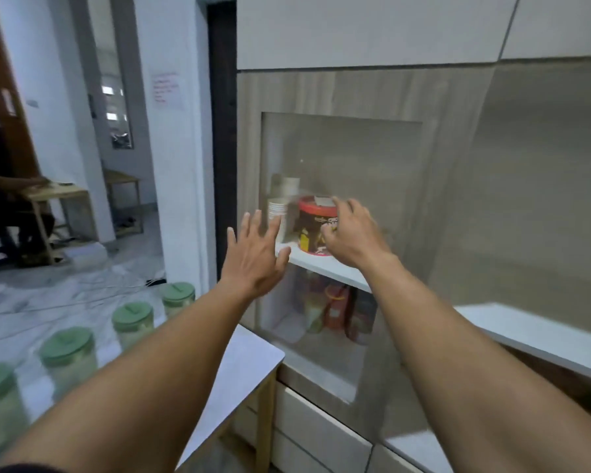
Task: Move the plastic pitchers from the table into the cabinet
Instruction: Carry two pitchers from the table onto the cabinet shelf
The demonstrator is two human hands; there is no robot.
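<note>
I saw a red-lidded tub (pixel 316 225) beside stacked paper cups (pixel 277 213), and a paper note (pixel 167 90) on the far left wall.

Both bare hands reach toward the cabinet (pixel 338 97), the left hand (pixel 253 257) spread open, the right hand (pixel 352 233) apparently touching a red-lidded tub (pixel 313 227) on the white shelf (pixel 325 264), while four green-lidded pitchers (pixel 67 356) stand on the table (pixel 246 356).

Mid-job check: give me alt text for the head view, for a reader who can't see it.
Both bare hands reach toward an open cabinet: the left hand is spread open near the shelf edge, and the right hand is at a red-lidded tub on it. Neither holds a pitcher. Four green-lidded pitchers stand on the table at lower left.
</note>
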